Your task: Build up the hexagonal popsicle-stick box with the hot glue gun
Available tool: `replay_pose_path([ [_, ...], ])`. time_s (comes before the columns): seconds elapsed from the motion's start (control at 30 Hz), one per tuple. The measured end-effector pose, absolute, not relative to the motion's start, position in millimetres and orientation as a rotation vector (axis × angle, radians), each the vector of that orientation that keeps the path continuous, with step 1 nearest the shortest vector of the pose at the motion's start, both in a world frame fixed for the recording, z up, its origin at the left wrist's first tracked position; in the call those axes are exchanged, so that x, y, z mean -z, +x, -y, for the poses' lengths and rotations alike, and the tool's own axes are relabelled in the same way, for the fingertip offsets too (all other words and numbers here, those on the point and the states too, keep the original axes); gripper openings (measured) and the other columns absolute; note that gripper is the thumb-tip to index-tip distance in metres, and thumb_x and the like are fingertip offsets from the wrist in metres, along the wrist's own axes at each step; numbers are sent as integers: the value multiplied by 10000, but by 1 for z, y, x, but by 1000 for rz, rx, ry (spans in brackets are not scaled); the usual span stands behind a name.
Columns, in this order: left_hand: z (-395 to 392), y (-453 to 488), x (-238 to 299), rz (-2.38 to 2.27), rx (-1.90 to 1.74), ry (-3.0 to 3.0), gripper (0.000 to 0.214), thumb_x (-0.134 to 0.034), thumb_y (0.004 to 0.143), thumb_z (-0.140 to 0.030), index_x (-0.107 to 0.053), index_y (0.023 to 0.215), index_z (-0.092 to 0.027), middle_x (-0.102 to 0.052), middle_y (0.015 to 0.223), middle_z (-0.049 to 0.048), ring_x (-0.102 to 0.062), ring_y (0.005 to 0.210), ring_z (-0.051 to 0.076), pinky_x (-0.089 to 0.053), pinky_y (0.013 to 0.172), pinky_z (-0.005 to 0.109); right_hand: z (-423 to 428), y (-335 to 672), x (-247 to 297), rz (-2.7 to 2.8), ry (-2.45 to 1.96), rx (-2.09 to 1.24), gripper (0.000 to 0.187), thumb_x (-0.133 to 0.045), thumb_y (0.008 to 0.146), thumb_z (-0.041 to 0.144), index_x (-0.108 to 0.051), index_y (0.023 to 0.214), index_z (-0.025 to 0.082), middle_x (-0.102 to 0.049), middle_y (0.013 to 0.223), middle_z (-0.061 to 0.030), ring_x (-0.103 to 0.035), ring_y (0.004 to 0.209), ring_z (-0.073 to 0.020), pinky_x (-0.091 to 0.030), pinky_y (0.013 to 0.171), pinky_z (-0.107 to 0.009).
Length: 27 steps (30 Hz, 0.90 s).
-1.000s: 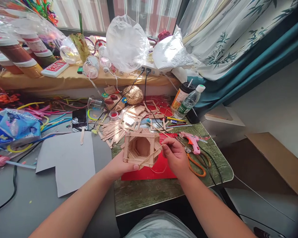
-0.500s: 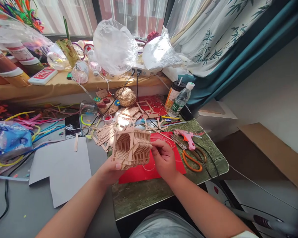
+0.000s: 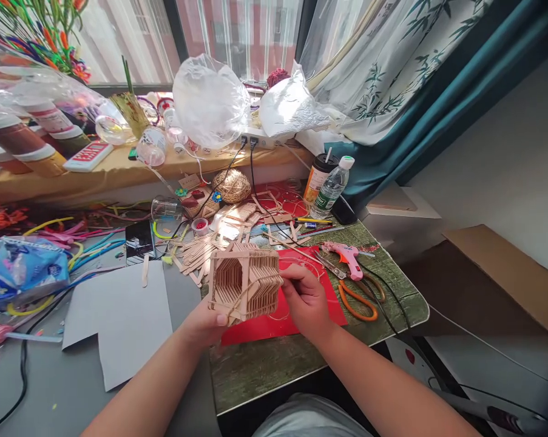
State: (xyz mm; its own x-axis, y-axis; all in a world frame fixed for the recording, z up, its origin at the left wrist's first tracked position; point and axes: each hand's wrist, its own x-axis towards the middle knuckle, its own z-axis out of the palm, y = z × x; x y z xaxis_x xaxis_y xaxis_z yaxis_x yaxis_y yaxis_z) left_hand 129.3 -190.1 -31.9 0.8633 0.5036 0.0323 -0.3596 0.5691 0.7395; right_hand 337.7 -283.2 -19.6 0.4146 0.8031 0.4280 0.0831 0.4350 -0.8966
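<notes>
A hollow, many-sided holder of stacked craft sticks [image 3: 244, 284] is tilted, with its opening toward the left. My left hand [image 3: 206, 323] grips it from below and the left, the thumb lying on its lower edge. Twine [image 3: 237, 303] runs slantwise over the holder's near side. At the holder's right edge, my right hand [image 3: 306, 298] is closed in a pinch; whatever lies between thumb and forefinger is too small to make out. Beneath both hands lies a red sheet [image 3: 250, 331] on the green board.
Loose craft sticks [image 3: 196, 252] are heaped behind the holder. To the right lie a pink glue gun [image 3: 346, 255] and orange-handled scissors [image 3: 358, 303]. A water bottle [image 3: 332, 189] stands at the back beside a lidded cup [image 3: 318, 176]. Grey card [image 3: 123, 315] lies at left.
The whole scene sits slightly lower in the picture as the head view shifts. Both hands keep nearly the same hold on the stick holder.
</notes>
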Motion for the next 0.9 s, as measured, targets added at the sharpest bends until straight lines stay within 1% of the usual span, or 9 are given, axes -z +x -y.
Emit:
replay_pose_path([
  [0.13,191,133,25,-220,-534,817,755,-860,731,-395,-651,1429,-195,-671,1456,182,-574,1408,429,-403,1220,595,282,329,30,981,-1080,-588,101,-705,1019,346,-734,1060,258,-764,970,-39,-726,880,-183,-606,812,-322],
  [0.23,190,135,23,-249,-543,791,754,-849,732,-402,-655,1434,-206,-687,1434,155,-630,1335,383,-473,1166,514,278,319,36,938,-1105,-581,155,-684,1028,397,-724,1041,248,-768,938,-47,-729,844,-191,-612,783,-328],
  [0.33,188,135,25,-273,-589,710,650,-804,758,-410,-700,1375,-234,-719,1382,111,-676,1240,301,-542,1069,399,274,308,41,947,-1127,-551,165,-651,1047,390,-732,1099,256,-771,976,-58,-734,879,-198,-608,804,-333],
  [0.4,186,135,27,-295,-635,643,545,-769,784,-406,-731,1309,-266,-742,1327,84,-686,1187,269,-567,1014,371,272,303,43,987,-1164,-534,181,-617,1064,367,-734,1152,260,-769,1008,-66,-732,913,-204,-603,833,-340],
  [0.57,185,139,23,-317,-692,548,412,-760,809,-392,-758,1198,-257,-745,1271,78,-679,1141,268,-582,975,399,273,299,41,1189,-1266,-448,279,-509,1090,272,-737,1251,259,-722,933,-72,-686,846,-214,-579,784,-342],
  [0.63,185,142,20,-328,-708,537,406,-764,813,-400,-757,1184,-236,-751,1228,82,-679,1115,265,-584,970,398,274,298,41,1304,-1300,-411,356,-481,1080,223,-703,1354,272,-694,905,-73,-664,825,-224,-575,765,-349],
  [0.7,185,144,17,-347,-747,529,396,-764,816,-396,-750,1179,-239,-756,1203,76,-680,1096,258,-585,963,391,274,297,42,1418,-1327,-397,473,-450,1058,159,-617,1487,269,-684,925,-82,-662,845,-233,-581,767,-351],
  [0.8,184,147,17,-394,-821,519,408,-750,831,-376,-728,1220,-256,-758,1222,67,-683,1110,253,-577,979,389,273,293,48,1626,-1407,-342,615,-437,999,81,-489,1601,197,-682,948,-104,-664,860,-250,-588,740,-355],
  [0.9,183,149,18,-432,-838,529,456,-736,850,-379,-702,1285,-248,-758,1251,75,-690,1160,283,-560,1037,437,271,287,56,1823,-1523,-266,658,-467,949,60,-464,1603,134,-704,989,-130,-673,878,-276,-602,739,-382],
])
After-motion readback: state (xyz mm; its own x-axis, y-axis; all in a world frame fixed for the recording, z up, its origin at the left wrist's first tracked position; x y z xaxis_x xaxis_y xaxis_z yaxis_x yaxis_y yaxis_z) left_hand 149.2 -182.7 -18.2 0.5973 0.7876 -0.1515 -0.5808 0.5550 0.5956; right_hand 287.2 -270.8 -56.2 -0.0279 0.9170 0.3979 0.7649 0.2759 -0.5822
